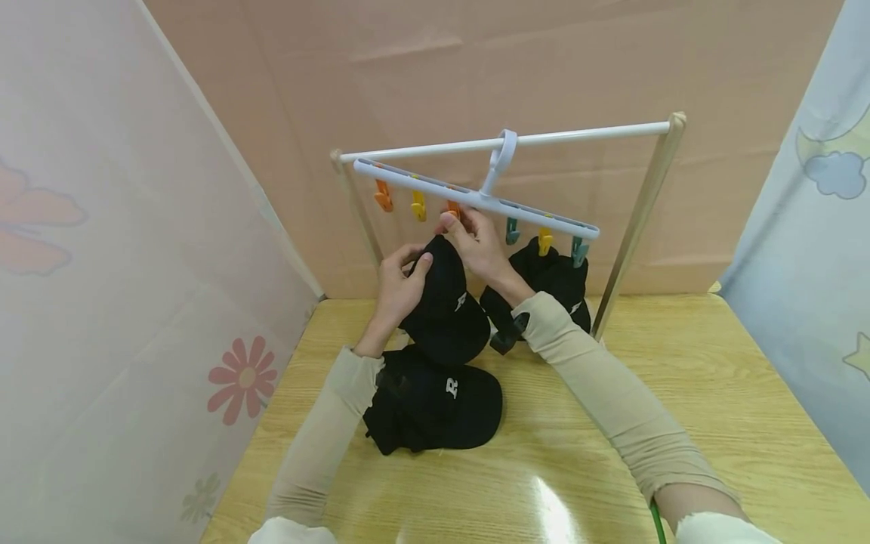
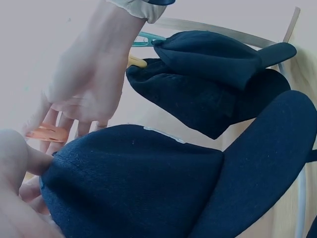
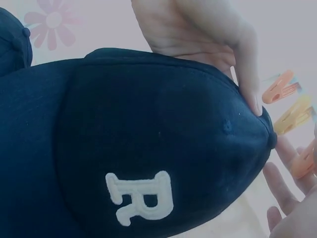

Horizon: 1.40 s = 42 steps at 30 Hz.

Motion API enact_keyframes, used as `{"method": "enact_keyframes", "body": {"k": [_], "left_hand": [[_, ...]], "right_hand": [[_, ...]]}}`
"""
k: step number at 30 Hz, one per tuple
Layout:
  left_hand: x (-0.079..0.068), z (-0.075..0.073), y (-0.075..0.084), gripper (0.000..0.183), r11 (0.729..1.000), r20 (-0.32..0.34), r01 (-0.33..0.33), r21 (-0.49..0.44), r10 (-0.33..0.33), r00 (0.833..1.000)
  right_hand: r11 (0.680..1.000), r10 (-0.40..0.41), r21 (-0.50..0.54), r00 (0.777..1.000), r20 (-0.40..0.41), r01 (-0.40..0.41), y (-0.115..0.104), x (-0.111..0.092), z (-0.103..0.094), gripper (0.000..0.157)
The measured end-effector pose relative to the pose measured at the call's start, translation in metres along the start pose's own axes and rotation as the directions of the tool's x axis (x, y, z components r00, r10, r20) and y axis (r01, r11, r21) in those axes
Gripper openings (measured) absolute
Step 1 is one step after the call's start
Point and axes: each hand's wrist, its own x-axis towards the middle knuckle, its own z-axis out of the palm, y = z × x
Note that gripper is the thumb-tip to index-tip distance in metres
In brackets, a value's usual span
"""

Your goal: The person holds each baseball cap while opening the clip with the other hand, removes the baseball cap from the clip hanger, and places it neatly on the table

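My left hand [image 1: 399, 285] grips a black cap [image 1: 442, 302] by its crown, thumb on the near side. The cap hangs brim down, and a white letter R [image 3: 143, 196] shows on its front in the right wrist view. Just above the crown, my right hand [image 1: 484, 245] pinches an orange clip [image 2: 47, 133] on the pale hanger [image 1: 408, 180]. The crown's top is close below this clip. Further right, black caps [image 1: 553, 279] hang from a yellow clip [image 2: 136, 61] and a teal clip [image 2: 148, 39].
Another black cap [image 1: 435, 412] lies on the wooden table [image 1: 578, 453] beneath the held one. The hanger hooks over a white rod [image 1: 591, 134] between wooden posts [image 1: 639, 227]. An orange clip [image 1: 384, 196] and a yellow clip [image 1: 418, 205] hang at the left.
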Motion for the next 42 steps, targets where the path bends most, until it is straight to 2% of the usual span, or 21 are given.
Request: {"method": "enact_keyframes", "body": {"k": [9,24,34,42], "left_hand": [[-0.005,-0.008,0.001,0.021,0.999,-0.017,0.03,-0.04,-0.031,0.999],[-0.015,-0.021,0.004,0.021,0.997,-0.06,0.059,-0.055,-0.062,0.996],[-0.02,-0.029,0.007,0.023,0.998,-0.079,0.016,-0.067,-0.021,0.997],[-0.024,-0.033,0.007,0.023,0.996,-0.098,0.03,-0.084,-0.038,0.994]], "right_hand": [[0.996,0.066,-0.065,0.998,-0.02,-0.067,0.003,-0.01,-0.003,0.027],[0.993,0.105,-0.052,0.994,-0.007,-0.105,0.007,-0.025,-0.001,0.029],[0.99,0.13,-0.049,0.991,0.031,-0.129,0.007,-0.045,-0.003,0.028],[0.985,0.158,-0.076,0.987,0.039,-0.155,0.008,-0.059,0.0,0.031]]}}
